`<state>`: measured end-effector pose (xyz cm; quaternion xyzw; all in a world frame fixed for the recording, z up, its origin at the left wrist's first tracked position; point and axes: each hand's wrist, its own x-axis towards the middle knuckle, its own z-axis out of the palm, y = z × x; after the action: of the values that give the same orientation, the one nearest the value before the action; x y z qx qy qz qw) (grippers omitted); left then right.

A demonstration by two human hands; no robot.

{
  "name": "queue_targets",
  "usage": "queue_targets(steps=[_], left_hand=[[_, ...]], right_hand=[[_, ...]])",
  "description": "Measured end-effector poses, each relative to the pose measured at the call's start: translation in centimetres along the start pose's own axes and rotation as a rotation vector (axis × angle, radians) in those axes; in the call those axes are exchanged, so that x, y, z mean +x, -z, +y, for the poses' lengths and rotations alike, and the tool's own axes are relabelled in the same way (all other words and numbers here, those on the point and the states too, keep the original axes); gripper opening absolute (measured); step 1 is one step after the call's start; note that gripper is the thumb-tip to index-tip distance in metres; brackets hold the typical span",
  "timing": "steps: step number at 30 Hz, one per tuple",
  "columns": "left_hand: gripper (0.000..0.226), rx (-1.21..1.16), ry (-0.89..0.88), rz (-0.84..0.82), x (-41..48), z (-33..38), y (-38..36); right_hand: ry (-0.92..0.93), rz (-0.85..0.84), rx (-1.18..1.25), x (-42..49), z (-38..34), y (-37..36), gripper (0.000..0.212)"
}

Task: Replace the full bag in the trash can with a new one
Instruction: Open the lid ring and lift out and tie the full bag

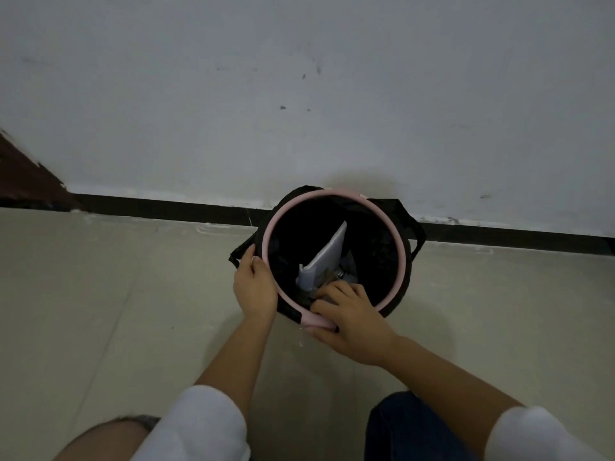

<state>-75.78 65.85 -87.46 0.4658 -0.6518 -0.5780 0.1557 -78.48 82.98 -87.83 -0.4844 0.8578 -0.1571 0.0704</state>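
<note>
My right hand [352, 322] grips the near edge of the pink rim [332, 194] of the trash can [397, 291]: the thumb lies under and outside the rim, and the fingers [336, 292] curl over it into the opening, pressing on the black bag [404, 216] and the refuse just inside. The grasp is closed on the rim together with the bag edge.

My left hand [254, 289] rests against the outer left side of the rim, palm toward the can, fingers laid along the bag's folded-over edge. I cannot tell whether this hand pinches the bag or only steadies the can.

Directly beyond my right fingertips, inside the bag, a white folded paper item [327, 257] stands tilted, with smaller dark and metallic scraps beside its lower end. The bag lines the can and overhangs the rim; one loop handle [416, 241] hangs outside on the far right, away from both hands.

The can stands on the pale floor [100, 294], touching or just beside the dark baseboard [166, 207] of the white wall [299, 94].
</note>
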Motion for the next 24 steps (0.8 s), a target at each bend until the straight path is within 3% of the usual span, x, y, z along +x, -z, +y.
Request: queue_targets(steps=[5,9,15,21,24], left_hand=[[0.041,-0.176,0.081,-0.101,0.3,0.9,1.3],[0.042,-0.074,0.052,-0.211,0.7,0.5,2.0],[0.035,0.26,-0.049,-0.211,2.8,2.2,2.6],[0.033,0.398,-0.113,-0.237,2.9,2.6,2.1],[0.034,0.461,-0.157,-0.221,3.1,2.3,1.8]], right_hand=[[0.038,0.031,0.085,0.0,0.0,2.2,0.027],[0.147,0.226,0.012,1.0,0.1,5.8,0.029],[0.271,0.614,-0.088,5.6,1.3,13.5,0.03],[0.013,0.929,-0.14,13.6,5.2,19.6,0.032],[-0.241,0.765,-0.283,16.2,6.8,20.1,0.046]])
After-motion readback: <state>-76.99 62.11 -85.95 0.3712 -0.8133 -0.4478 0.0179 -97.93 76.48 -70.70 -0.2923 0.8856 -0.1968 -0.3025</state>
